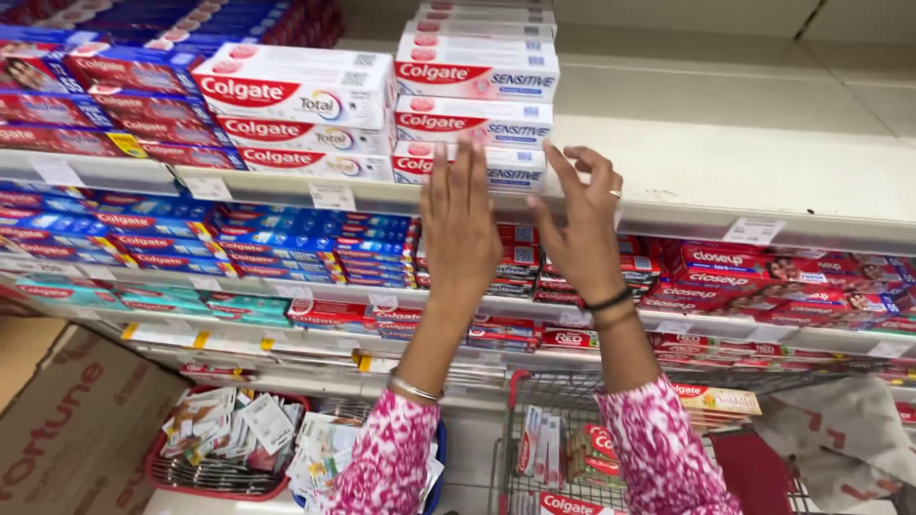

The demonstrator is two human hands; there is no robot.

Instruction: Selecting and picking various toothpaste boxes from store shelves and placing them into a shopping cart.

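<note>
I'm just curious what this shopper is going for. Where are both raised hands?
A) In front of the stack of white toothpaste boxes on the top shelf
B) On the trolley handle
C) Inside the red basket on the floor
A: the left hand and right hand are raised before the white toothpaste boxes, well above the red basket and trolley.

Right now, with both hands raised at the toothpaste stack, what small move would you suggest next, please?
Probably close both hands on the lowest white box: the left hand and right hand are open, flanking its front end, apparently gripping nothing.
</note>
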